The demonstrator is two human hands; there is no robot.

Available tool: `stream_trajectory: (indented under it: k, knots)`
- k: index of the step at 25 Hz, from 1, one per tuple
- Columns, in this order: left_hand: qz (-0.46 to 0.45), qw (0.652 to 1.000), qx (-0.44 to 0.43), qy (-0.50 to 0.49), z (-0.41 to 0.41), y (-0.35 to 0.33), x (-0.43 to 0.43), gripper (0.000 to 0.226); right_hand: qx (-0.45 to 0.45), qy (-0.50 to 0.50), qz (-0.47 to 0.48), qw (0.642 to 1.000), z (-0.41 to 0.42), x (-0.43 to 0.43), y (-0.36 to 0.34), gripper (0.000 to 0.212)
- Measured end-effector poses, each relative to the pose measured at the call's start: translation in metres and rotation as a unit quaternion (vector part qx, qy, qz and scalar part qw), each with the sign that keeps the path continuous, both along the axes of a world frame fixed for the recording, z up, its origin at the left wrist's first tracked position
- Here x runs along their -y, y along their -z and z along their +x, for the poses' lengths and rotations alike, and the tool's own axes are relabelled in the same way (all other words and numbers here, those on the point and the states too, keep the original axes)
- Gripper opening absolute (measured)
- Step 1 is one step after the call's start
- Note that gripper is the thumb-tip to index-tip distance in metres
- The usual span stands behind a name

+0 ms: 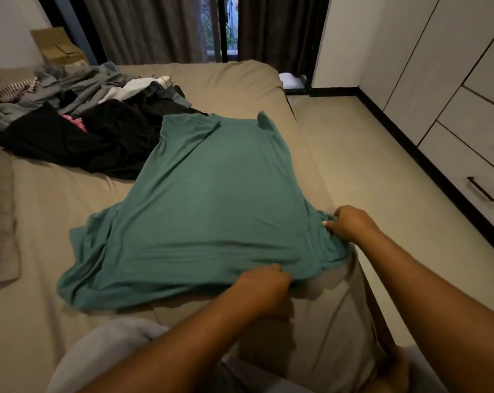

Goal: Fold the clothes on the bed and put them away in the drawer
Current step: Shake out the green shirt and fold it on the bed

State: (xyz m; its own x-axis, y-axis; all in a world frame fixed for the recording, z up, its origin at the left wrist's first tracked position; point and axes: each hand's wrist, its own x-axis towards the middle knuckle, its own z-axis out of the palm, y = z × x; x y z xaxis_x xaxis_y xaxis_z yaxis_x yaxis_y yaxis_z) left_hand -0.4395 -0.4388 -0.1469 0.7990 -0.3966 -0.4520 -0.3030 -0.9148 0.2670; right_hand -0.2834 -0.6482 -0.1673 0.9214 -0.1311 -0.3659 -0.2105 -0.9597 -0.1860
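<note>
Green shirt (211,194), spread on bed (55,321), frame centre; left hand (264,287) and right hand (350,224), grip closed on its near hem.

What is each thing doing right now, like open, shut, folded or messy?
Teal green T-shirt: spread out flat, unfolded.
Dark heap of mixed clothes: jumbled, unfolded.
White wardrobe drawers: shut.
Grey curtains: parted, window showing.
Left hand: grips the T-shirt's near edge.
Right hand: pinches the T-shirt's right side.
</note>
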Motion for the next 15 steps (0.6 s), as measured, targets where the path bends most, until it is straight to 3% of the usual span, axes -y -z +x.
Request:
stream_trajectory:
  k: [1,3,5,8,10,12,15]
  knots:
    - [0.026,1.000,0.013,-0.012,-0.002,0.010,0.003,0.056,-0.007,0.010,0.033,0.999,0.003,0.002,-0.007,0.052]
    - [0.057,0.997,0.052,-0.029,-0.001,0.019,-0.001,0.057,-0.027,0.083,0.201,0.976,0.010,0.002,-0.030,0.050]
    - [0.059,0.995,0.077,-0.032,0.003,0.018,-0.008,0.038,-0.090,0.155,0.372,0.911,0.011,-0.003,-0.058,0.051]
    - [0.056,0.996,0.063,-0.017,0.006,0.010,-0.016,0.026,-0.129,0.180,0.514,0.829,0.014,-0.016,-0.097,0.038]
    - [-0.006,1.000,-0.016,0.004,0.003,0.001,-0.026,0.012,-0.106,0.196,0.569,0.792,0.019,-0.035,-0.113,0.028]
    - [-0.100,0.987,-0.128,-0.007,0.001,-0.006,-0.037,0.013,-0.066,0.183,0.591,0.783,0.024,-0.068,-0.119,0.023]
    - [-0.194,0.928,-0.307,-0.085,0.003,-0.020,-0.068,0.021,-0.009,0.108,0.599,0.794,0.021,-0.141,-0.118,0.023]
